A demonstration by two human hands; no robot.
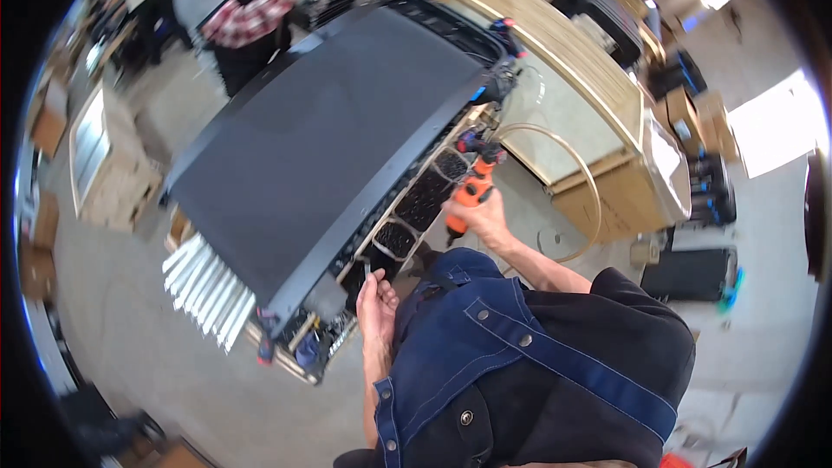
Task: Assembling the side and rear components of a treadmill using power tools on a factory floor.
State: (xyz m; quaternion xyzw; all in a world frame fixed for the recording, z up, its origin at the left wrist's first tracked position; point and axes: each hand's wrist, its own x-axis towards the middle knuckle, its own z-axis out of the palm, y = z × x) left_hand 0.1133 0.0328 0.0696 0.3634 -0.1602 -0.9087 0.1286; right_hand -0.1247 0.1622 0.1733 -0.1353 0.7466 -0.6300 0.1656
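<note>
In front of me lies a large dark grey deck with side rails [321, 134], much like a treadmill's, sloping across the view. My right hand [487, 218] is wrapped round an orange and black handheld power tool [473, 191], beside the deck's right end. My left hand [378, 302] is closed in a pinch on a small shiny metal piece [367, 269], too small to name. It is close to the near edge of a bench. Along that edge run trays [419, 204] of small black parts, perhaps screws.
Silvery strips [208, 291] jut out at the bench's left. A large wooden-framed box [598, 78] stands to the right, with a tan hose [596, 182] looping before it. Across the deck stands a person in gloves [247, 13]. Another box [113, 160] sits on the left floor.
</note>
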